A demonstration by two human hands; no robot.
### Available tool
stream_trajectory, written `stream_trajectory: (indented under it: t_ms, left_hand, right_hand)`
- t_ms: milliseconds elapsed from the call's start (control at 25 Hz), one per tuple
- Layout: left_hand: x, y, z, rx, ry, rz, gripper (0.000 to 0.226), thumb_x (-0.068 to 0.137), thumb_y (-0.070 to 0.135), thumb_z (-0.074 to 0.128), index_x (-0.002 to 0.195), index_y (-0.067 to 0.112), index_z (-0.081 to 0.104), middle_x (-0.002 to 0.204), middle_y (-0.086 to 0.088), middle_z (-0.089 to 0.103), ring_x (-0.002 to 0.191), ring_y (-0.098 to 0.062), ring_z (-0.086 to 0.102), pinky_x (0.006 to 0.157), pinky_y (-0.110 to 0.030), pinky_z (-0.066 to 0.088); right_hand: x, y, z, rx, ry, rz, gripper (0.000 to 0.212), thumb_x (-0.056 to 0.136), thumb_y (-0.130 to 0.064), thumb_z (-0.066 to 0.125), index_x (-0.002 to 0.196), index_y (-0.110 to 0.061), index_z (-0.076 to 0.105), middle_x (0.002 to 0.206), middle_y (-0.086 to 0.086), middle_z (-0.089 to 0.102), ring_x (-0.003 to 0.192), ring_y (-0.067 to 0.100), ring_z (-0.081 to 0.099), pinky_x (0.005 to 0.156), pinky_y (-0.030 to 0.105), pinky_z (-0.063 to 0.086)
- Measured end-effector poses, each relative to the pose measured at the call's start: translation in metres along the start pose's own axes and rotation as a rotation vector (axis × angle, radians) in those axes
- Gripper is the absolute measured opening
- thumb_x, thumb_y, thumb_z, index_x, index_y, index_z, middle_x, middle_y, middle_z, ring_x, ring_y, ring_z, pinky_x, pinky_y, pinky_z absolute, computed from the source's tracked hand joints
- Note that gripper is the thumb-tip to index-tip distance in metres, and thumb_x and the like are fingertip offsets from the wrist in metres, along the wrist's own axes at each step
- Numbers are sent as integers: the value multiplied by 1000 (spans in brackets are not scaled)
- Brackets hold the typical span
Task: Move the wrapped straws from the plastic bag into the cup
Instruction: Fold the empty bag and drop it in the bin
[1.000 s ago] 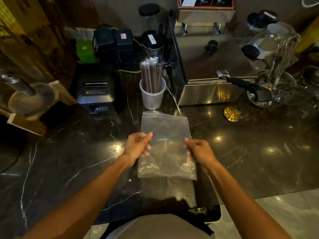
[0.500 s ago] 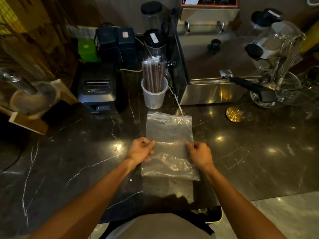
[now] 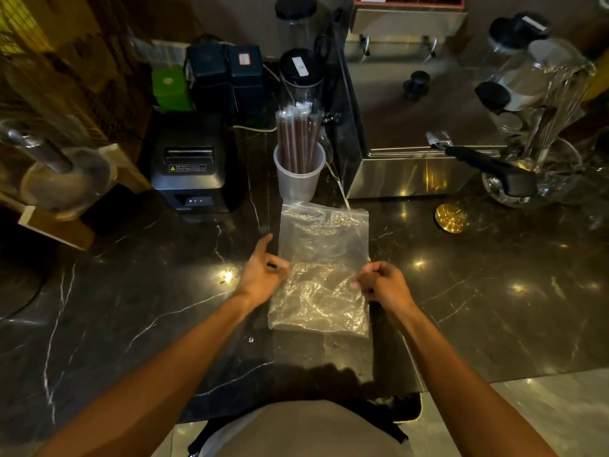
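Note:
The clear plastic bag (image 3: 324, 245) lies flat on the dark marble counter (image 3: 131, 291) and looks empty and crinkled. Behind it stands a translucent cup (image 3: 298, 179) holding several wrapped brown straws (image 3: 298, 133) upright. My left hand (image 3: 262, 275) is at the bag's left edge, thumb lifted off and fingers loosely curled beside the plastic. My right hand (image 3: 382, 283) is at the bag's right edge with its fingers curled over the plastic.
A black receipt printer (image 3: 194, 166) stands left of the cup and a steel machine (image 3: 408, 133) right of it. A black-handled tool (image 3: 487, 166), glass jars (image 3: 540, 94) and a gold disc (image 3: 450, 218) are at the right. A glass vessel (image 3: 56, 169) sits far left.
The bag has moved down flat onto the counter, a little farther from me. My left thumb has come off the bag's edge. The cup and straws have not moved.

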State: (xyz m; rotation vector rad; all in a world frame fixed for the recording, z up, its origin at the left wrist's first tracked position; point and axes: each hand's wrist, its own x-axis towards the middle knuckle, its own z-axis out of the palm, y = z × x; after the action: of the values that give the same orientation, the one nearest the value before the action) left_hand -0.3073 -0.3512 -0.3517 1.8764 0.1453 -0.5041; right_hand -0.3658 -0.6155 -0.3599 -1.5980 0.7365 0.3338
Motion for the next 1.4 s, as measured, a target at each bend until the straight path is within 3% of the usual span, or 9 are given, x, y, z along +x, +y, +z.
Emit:
stream_trajectory:
  t_ms: [280,480,600,720,800,1000,1120,1280,1400]
  left_hand:
    - [4,23,-14,65,-259,37,59,92,-3,71,147,7,52,94,-15,68,91,-18,69,84,-12,55]
    - [10,25,-26,-58,-254,-63,59,89,-2,74,144,3,54,87,-6,67,97,-14,69,106,-23,49]
    - [8,26,-29,-74,-286,-69,41,88,-3,75,125,13,66,74,4,61,92,-9,70,117,-34,42]
    - [8,30,-29,89,-288,24,15,90,2,75,100,13,71,106,-10,72,103,-9,72,114,-33,45]
    - [9,31,-32,175,-285,112,19,92,6,73,111,4,74,119,-12,75,113,-19,72,106,-29,53]
    - [13,30,-43,135,-204,242,12,91,16,76,96,27,78,114,6,65,119,-15,60,102,-33,53]
    - [13,34,-45,-70,-194,176,11,95,22,71,105,20,76,128,3,68,125,-17,64,96,-32,57]
    - [8,49,-35,-250,-170,165,15,100,23,64,111,15,69,104,1,79,97,-18,79,74,-30,65]
    - [6,55,-23,-339,-90,102,16,100,22,65,114,13,68,108,-6,77,101,-29,76,88,-48,64]
  right_hand:
    - [-5,-24,-4,274,-6,-110,49,100,-15,67,141,-35,49,104,13,81,96,28,80,79,43,63]
    - [-10,-31,-14,268,-82,-156,53,97,-3,66,128,-45,63,112,11,80,101,25,78,73,32,65]
    - [-12,-31,-17,207,-86,-158,49,96,3,64,131,-30,68,118,18,75,101,19,77,79,33,65]
    - [-13,-36,-22,111,-134,-136,51,94,5,66,138,-19,63,119,10,72,97,8,76,79,22,63]
    - [-17,-43,-24,-31,-179,-151,47,94,2,68,136,-18,63,120,-1,71,102,8,74,77,18,61]
    - [-20,-55,-28,-407,-112,-347,6,96,-15,71,94,-15,76,109,2,66,103,15,66,91,32,56]
    - [-20,-63,-31,-253,-139,-377,8,96,-16,71,89,-13,74,111,8,66,100,24,68,87,34,57]
    - [-22,-66,-27,149,-205,-260,8,99,-18,68,103,-12,70,103,3,78,90,22,77,72,31,62]
    - [-19,-57,-14,213,-244,-121,30,95,-13,71,125,-10,66,116,9,79,103,29,77,88,45,62]
